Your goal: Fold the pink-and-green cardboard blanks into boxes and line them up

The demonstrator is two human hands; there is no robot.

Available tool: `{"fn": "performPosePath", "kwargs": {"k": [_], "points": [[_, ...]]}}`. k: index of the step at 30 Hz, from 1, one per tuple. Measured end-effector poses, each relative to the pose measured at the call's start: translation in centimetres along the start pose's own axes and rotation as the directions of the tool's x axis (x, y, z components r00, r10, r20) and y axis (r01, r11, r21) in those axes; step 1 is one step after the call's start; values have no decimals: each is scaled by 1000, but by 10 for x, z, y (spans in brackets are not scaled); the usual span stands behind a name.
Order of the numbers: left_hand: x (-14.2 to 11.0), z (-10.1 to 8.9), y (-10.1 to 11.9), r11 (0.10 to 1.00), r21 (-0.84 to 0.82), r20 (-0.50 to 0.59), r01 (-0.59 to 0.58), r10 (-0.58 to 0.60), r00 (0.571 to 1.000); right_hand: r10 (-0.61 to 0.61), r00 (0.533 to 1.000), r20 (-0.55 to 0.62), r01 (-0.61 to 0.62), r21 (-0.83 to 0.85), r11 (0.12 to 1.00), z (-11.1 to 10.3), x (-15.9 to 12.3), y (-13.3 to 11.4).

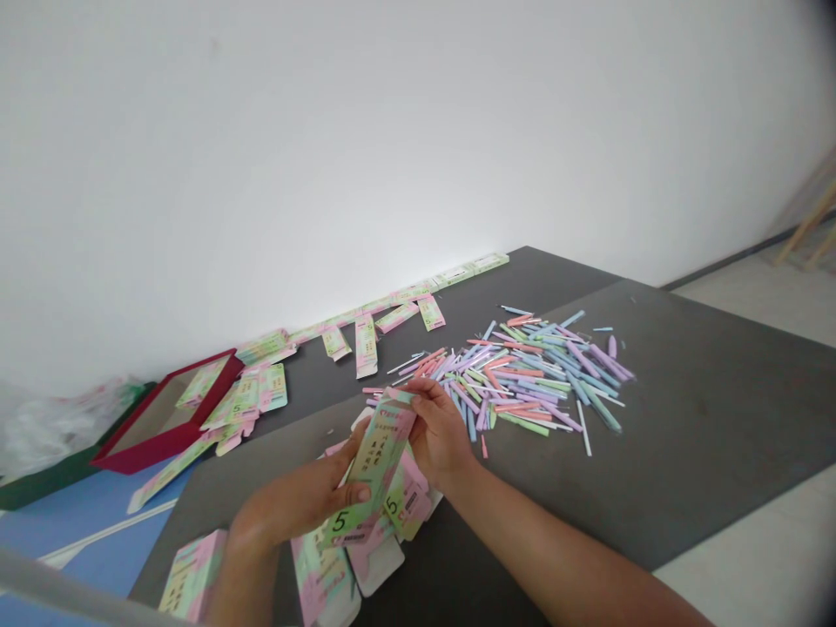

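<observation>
A slim pastel green-and-pink carton [374, 461] with a "5" printed on it is held up over the dark table [692, 418]. My left hand [293, 501] grips its lower end, thumb across the front. My right hand [439, 431] pinches its top end, fingers closed on the flap. Just right of my hands lies a heap of several pastel sticks [529, 374] in pink, blue, green and purple. Under the held carton lie more flat cartons [398, 514].
A red tray [166, 418] with flat cartons sits at the left, next to a green box edge [39, 488]. More flat cartons [366, 335] line the wall. Another carton [192, 575] lies near the table's front left corner. Floor shows at right.
</observation>
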State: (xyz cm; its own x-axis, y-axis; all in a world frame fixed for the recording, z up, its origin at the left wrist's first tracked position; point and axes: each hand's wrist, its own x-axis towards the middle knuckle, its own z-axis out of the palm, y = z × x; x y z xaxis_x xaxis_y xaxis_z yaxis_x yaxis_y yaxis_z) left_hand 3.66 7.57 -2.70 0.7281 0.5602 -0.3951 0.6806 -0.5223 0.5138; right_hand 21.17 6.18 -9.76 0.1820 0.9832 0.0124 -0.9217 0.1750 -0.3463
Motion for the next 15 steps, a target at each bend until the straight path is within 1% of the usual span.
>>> {"fn": "performPosePath", "kwargs": {"k": [2, 5, 10, 13, 15], "points": [[3, -5, 9, 996, -84, 37, -7, 10, 999, 10, 998, 55, -10, 3, 1000, 4, -5, -2], [5, -11, 16, 993, -116, 36, 8, -4, 999, 14, 993, 114, -16, 12, 1000, 9, -11, -5], [1, -12, 16, 994, -104, 45, 15, -11, 999, 46, 990, 136, -49, 18, 999, 11, -16, -6], [-3, -13, 17, 997, -52, 33, 58, -56, 998, 69, 983, 171, -71, 7, 997, 11, -19, -4], [-6, -13, 18, 995, -25, 29, 92, -91, 995, 59, 977, 204, -55, -26, 998, 10, -22, -3]]}}
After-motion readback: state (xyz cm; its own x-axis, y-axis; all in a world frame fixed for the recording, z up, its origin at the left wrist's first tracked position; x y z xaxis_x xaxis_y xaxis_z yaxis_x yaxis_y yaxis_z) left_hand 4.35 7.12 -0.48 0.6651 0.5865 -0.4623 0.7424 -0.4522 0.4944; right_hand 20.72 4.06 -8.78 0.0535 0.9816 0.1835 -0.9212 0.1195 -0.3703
